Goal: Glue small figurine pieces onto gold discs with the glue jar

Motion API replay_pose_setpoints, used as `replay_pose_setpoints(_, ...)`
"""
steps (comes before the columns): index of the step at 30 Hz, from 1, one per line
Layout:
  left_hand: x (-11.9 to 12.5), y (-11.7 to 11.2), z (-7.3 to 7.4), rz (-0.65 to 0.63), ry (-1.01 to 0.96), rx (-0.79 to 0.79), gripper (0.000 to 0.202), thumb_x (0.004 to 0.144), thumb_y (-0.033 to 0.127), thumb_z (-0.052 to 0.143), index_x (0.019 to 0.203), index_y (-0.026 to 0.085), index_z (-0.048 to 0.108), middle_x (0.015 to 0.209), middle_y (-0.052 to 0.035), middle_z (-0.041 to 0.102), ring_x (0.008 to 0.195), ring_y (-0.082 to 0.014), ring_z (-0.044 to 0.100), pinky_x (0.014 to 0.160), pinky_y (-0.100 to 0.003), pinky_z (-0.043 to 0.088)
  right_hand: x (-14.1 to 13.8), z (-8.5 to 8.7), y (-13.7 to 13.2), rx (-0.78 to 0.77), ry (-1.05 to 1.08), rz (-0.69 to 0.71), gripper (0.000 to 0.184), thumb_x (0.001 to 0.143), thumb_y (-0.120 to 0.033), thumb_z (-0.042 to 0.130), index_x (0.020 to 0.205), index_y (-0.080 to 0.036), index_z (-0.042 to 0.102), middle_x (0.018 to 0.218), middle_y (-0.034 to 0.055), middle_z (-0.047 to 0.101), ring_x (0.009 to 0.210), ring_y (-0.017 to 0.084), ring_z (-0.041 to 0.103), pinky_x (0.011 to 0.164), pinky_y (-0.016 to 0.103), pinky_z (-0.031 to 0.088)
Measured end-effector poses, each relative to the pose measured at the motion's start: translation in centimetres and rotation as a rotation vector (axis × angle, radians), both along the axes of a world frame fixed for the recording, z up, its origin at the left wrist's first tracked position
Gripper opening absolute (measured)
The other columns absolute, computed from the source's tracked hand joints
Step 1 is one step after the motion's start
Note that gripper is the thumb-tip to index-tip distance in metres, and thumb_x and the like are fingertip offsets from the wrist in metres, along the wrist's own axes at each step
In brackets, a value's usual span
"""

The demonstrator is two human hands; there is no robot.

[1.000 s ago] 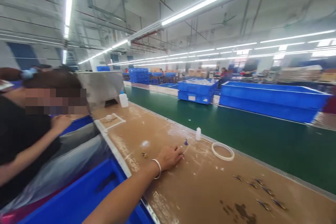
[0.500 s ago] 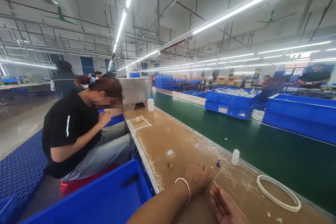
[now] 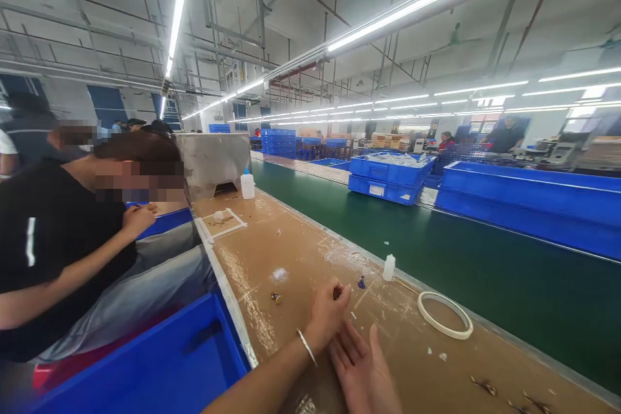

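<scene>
My left hand (image 3: 328, 312), with a silver bangle on the wrist, is raised a little above the brown worktable (image 3: 301, 252) and pinches a small dark part (image 3: 336, 292) between its fingertips. My right hand (image 3: 363, 365) lies just below it, palm up and fingers spread, holding nothing. On the table close by are a small yellow-and-blue piece (image 3: 276, 297), a small blue piece (image 3: 361, 283), a little white bottle (image 3: 388, 268) and a white tape ring (image 3: 445, 315).
A green conveyor belt (image 3: 436, 252) runs along the table's right side, with blue crates (image 3: 388, 178) beyond it. A seated person in a black shirt (image 3: 53, 239) works at my left. A blue bin (image 3: 160, 362) stands below the table edge. Several small dark parts (image 3: 504, 394) lie at lower right.
My left hand has lifted off the table with a small part pinched in it. My right hand has come further into view, palm up, beneath it. The view has shifted.
</scene>
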State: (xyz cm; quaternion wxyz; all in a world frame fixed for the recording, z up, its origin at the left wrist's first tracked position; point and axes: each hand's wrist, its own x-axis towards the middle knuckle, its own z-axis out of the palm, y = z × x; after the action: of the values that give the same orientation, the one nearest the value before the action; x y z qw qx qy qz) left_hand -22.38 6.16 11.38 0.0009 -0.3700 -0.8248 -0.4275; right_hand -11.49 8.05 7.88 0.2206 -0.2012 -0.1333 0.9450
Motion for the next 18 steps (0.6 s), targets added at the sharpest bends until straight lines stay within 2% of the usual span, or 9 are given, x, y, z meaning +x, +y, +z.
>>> replay_pose_setpoints(2, 2.5, -0.1, 0.5, -0.062, 0.056, -0.025, 0.027, 0.094, 0.038, 0.061, 0.079, 0.015, 0.063, 0.071, 0.0024, 0.063, 0.064, -0.0135, 0.062, 0.063, -0.031, 0.054, 0.3, 1.1, -0.6, -0.048, 0.151, 0.011, 0.050, 0.067, -0.058, 0.082, 0.095, -0.017, 0.077, 0.104, 0.0089, 0.078, 0.096, 0.022, 0.073, 0.087, 0.033, 0.060)
replay_pose_setpoints(5, 5.6, -0.7, 1.3, -0.174, 0.171, -0.040, 0.021, 0.094, 0.032, 0.062, 0.079, 0.016, 0.063, 0.076, 0.0008, 0.065, 0.072, -0.0151, 0.063, 0.072, -0.035, 0.055, 0.7, 2.3, -1.0, -0.123, 0.223, -0.026, 0.037, 0.069, -0.051, 0.081, 0.089, -0.020, 0.076, 0.098, 0.0033, 0.079, 0.094, 0.018, 0.072, 0.089, 0.029, 0.057)
replay_pose_setpoints(9, 6.9, -1.8, 1.9, -0.300, 0.302, -0.005, 0.017, 0.093, 0.027, 0.062, 0.080, 0.017, 0.064, 0.085, -0.0018, 0.067, 0.083, -0.0177, 0.064, 0.079, -0.039, 0.054, 0.7, 3.0, -0.8, -0.143, 0.192, -0.074, 0.032, 0.075, -0.047, 0.072, 0.082, -0.015, 0.075, 0.096, 0.0085, 0.078, 0.093, 0.019, 0.072, 0.089, 0.030, 0.058)
replay_pose_setpoints(11, 6.2, -2.2, 1.9, -0.333, 0.334, 0.028, 0.017, 0.094, 0.028, 0.061, 0.082, 0.017, 0.066, 0.095, -0.0039, 0.069, 0.093, -0.0194, 0.064, 0.085, -0.041, 0.054, 0.7, 3.1, -0.6, -0.166, 0.170, -0.119, 0.025, 0.081, -0.038, 0.066, 0.080, -0.015, 0.074, 0.091, 0.0079, 0.078, 0.085, 0.017, 0.073, 0.081, 0.027, 0.059)
replay_pose_setpoints(13, 4.6, -2.4, 1.8, -0.300, 0.327, 0.044, 0.016, 0.095, 0.030, 0.060, 0.088, 0.017, 0.067, 0.104, -0.0055, 0.069, 0.101, -0.0207, 0.064, 0.090, -0.043, 0.053, 0.6, 3.1, -0.3, -0.194, 0.128, -0.192, 0.019, 0.085, -0.026, 0.060, 0.077, -0.015, 0.073, 0.082, 0.0051, 0.078, 0.077, 0.013, 0.073, 0.074, 0.022, 0.059)
replay_pose_setpoints(16, 1.2, -2.0, 1.5, -0.160, 0.265, -0.041, 0.019, 0.097, 0.032, 0.057, 0.095, 0.015, 0.065, 0.095, -0.0039, 0.068, 0.085, -0.0185, 0.066, 0.078, -0.039, 0.056, 0.6, 3.2, 0.1, -0.231, 0.063, -0.287, 0.024, 0.090, -0.016, 0.054, 0.075, -0.014, 0.072, 0.075, 0.0045, 0.077, 0.073, 0.012, 0.073, 0.075, 0.022, 0.060)
replay_pose_setpoints(18, -0.9, -1.5, 1.2, -0.146, 0.243, -0.159, 0.018, 0.095, 0.032, 0.060, 0.101, 0.016, 0.066, 0.095, -0.0037, 0.069, 0.082, -0.0178, 0.066, 0.077, -0.039, 0.057, 0.7, 3.5, 0.3, -0.245, 0.046, -0.325, 0.029, 0.095, -0.016, 0.050, 0.076, -0.013, 0.072, 0.075, 0.0056, 0.077, 0.074, 0.012, 0.074, 0.077, 0.023, 0.060)
